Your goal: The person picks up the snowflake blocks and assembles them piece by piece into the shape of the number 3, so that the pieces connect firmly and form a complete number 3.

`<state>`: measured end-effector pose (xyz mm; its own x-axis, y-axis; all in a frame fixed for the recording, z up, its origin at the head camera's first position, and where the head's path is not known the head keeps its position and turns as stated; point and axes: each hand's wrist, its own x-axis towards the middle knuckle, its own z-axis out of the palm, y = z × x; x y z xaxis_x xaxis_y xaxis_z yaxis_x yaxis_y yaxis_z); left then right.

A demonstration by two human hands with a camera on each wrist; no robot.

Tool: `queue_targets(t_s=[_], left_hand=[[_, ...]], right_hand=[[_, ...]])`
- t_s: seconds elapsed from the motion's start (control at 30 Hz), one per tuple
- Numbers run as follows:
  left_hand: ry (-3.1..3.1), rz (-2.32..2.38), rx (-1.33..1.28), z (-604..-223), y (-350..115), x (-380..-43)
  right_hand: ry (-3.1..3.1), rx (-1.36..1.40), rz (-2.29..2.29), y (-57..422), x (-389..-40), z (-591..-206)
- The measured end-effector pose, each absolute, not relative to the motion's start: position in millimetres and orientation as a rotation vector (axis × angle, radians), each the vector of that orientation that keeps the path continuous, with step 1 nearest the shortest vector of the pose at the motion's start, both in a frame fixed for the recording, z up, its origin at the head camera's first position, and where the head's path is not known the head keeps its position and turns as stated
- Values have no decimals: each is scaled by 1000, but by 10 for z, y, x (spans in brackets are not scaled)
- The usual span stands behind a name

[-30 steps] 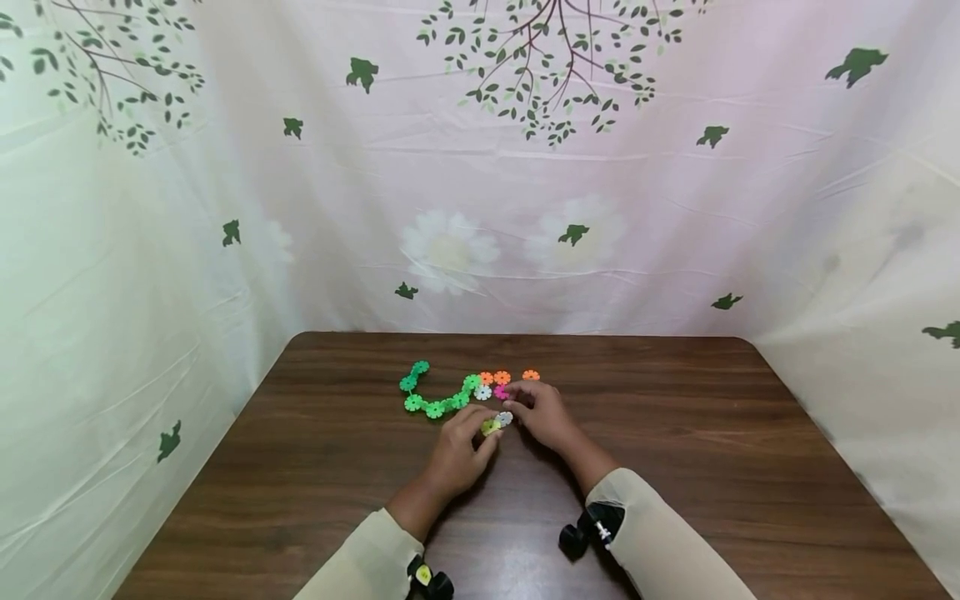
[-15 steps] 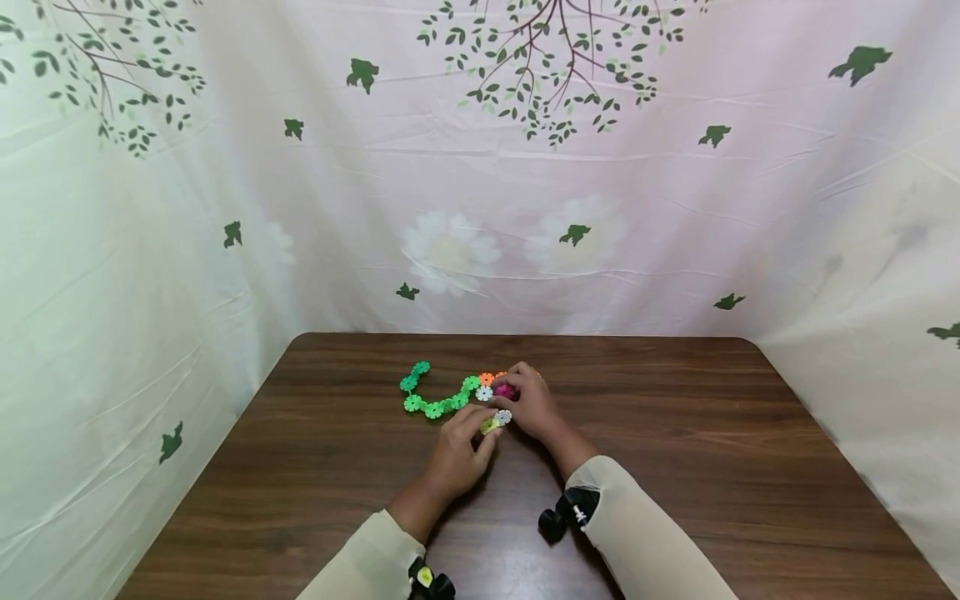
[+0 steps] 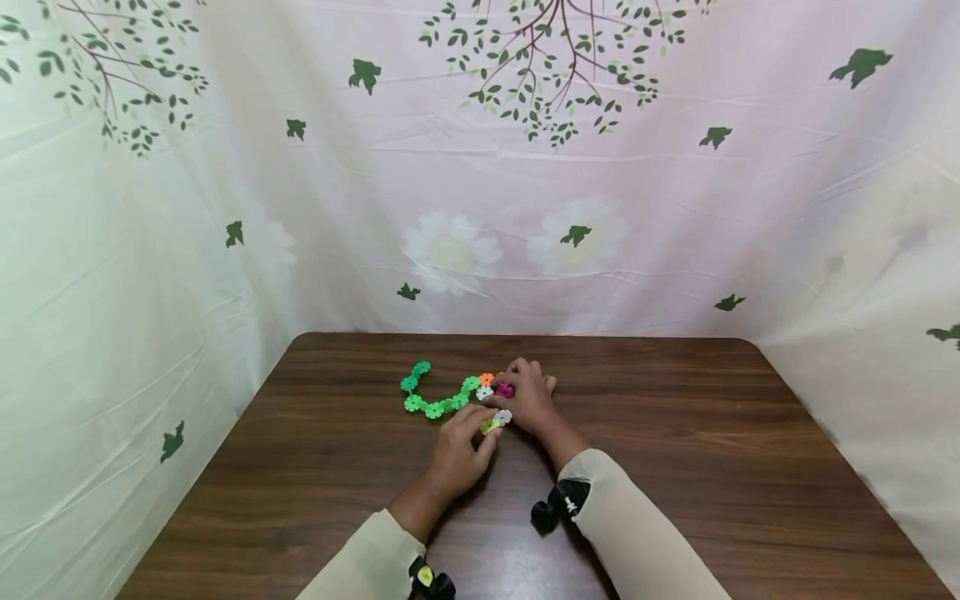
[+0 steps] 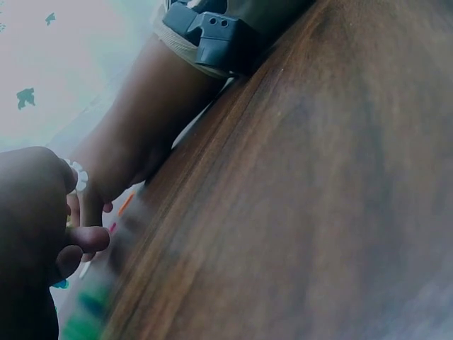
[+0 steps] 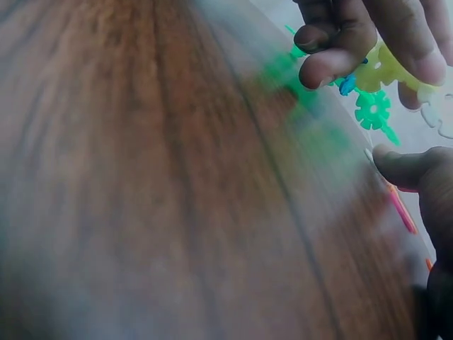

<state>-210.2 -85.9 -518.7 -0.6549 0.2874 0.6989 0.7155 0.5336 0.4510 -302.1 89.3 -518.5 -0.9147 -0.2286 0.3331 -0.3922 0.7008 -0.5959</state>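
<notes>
My left hand [image 3: 453,454] pinches a yellow notched flower-shaped disc [image 3: 490,426] with a whitish disc [image 3: 504,417] joined to its end; the yellow piece [image 5: 382,69] also shows in the right wrist view. Just beyond it, my right hand [image 3: 528,400] is low over the loose discs. Its thumb and index finger reach around a pink disc [image 3: 505,390] and up to a white disc [image 3: 484,392]; whether they grip either is unclear. A chain of green discs [image 3: 434,410] curves away to the left, beside an orange disc [image 3: 487,379].
The brown wooden table [image 3: 675,467] carries all the discs, which lie near its middle and far side. A printed cloth backdrop [image 3: 637,183] hangs behind and along both sides. Each wrist bears a black camera; the right one [image 3: 555,508] hangs just above the tabletop.
My right hand has moved left and slightly forward over the pink disc, covering the orange discs at the right. My left hand keeps its hold on the yellow disc, almost unmoved.
</notes>
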Motion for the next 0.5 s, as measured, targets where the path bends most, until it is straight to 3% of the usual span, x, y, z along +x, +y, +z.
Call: queue_targets(t_s=[0.5], left_hand=[[-2243,-981,-797,-5196,-859,-2104]], right_hand=[[-2708,431,986,860,-3029,-5181]])
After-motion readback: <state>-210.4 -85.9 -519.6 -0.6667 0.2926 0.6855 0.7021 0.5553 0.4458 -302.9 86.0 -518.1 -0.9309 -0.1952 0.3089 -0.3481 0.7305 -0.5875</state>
